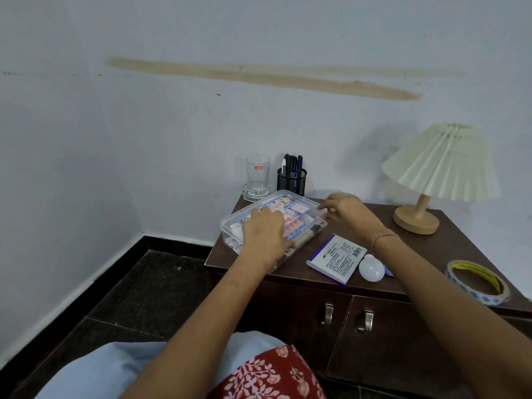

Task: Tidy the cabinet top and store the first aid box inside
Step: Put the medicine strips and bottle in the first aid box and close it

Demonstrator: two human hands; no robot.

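Observation:
A clear plastic first aid box (299,207) with pill strips and printed packets inside lies on the left end of the dark brown cabinet top (449,243). My left hand (263,236) lies flat on the box lid, covering its near half. My right hand (345,211) pinches the box's right edge near a clasp. The cabinet's two front doors (388,349) with metal handles are closed.
At the back by the wall stand a glass tumbler (257,175) on a coaster and a black mesh pen holder (291,181). A white stamp-pad box (336,259), a white bulb (371,269), a tape roll (476,282) and a pleated lamp (440,165) sit to the right.

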